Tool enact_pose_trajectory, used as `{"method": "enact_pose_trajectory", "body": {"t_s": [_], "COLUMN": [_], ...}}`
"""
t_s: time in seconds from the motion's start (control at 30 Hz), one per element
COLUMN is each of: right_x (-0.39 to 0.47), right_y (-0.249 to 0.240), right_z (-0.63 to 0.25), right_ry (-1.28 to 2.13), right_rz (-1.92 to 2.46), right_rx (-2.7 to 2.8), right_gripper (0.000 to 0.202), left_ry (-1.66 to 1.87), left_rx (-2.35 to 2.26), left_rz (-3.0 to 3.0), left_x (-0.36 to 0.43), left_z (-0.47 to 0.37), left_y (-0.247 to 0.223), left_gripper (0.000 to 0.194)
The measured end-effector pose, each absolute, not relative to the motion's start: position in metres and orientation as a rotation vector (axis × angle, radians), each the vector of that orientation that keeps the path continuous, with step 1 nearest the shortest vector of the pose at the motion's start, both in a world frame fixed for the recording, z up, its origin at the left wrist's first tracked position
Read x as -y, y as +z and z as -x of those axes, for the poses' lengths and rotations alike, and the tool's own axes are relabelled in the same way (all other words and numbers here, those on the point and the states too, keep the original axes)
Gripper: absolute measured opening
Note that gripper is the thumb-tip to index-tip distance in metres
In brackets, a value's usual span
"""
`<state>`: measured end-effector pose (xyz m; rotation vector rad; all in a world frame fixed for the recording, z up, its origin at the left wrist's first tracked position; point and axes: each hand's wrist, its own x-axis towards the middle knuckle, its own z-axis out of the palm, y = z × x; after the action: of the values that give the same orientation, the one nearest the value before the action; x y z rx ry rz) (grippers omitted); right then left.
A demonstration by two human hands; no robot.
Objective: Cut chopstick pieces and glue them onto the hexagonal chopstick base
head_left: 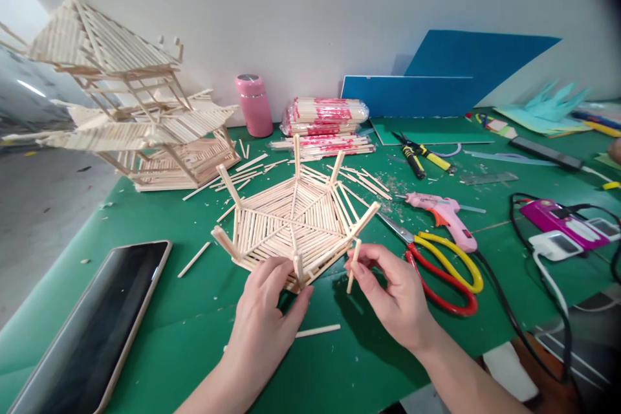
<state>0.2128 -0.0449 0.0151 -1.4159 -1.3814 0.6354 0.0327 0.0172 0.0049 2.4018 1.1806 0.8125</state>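
Observation:
A hexagonal base of thin wooden sticks (276, 218) lies on the green table, with short posts standing up at its corners. My left hand (269, 307) is at the near edge of this base, thumb and fingers closed around the foot of the front post (297, 268). Just right of the base, my right hand (388, 291) pinches a short wooden stick (354, 266) between thumb and fingers, held roughly upright and tilted. Another loose stick (317, 331) lies on the table between the hands.
A stick pagoda model (140, 123) stands at back left. A phone (97, 323) lies at left. Scissors (436, 265), a pink glue gun (444, 213) and pliers (422, 155) lie to the right. Behind are a pink flask (255, 107) and packed sticks (325, 116).

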Motion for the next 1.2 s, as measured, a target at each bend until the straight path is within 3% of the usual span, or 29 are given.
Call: {"method": "enact_pose_trajectory", "body": {"t_s": [0.3,0.57,1.2], "right_x": [0.047,0.048,0.046], "right_y": [0.013,0.005,0.007], "right_z": [-0.214,-0.216,-0.214], "right_ry": [0.555,0.320,0.458], "right_rz": [1.419,1.347,1.364], "right_rx": [1.403,1.068,1.042], "right_gripper": [0.010,0.012,0.006], "left_ry": [0.854,0.883,0.871], "left_rx": [-1.165,-1.128,-1.088], "left_rz": [-2.468,-2.490,-2.438], "left_x": [-0.018,-0.019,-0.022], "left_z": [-0.029,-0.027,-0.030], "left_y": [0.003,0.001,0.007], "left_gripper": [0.011,0.012,0.008]}}
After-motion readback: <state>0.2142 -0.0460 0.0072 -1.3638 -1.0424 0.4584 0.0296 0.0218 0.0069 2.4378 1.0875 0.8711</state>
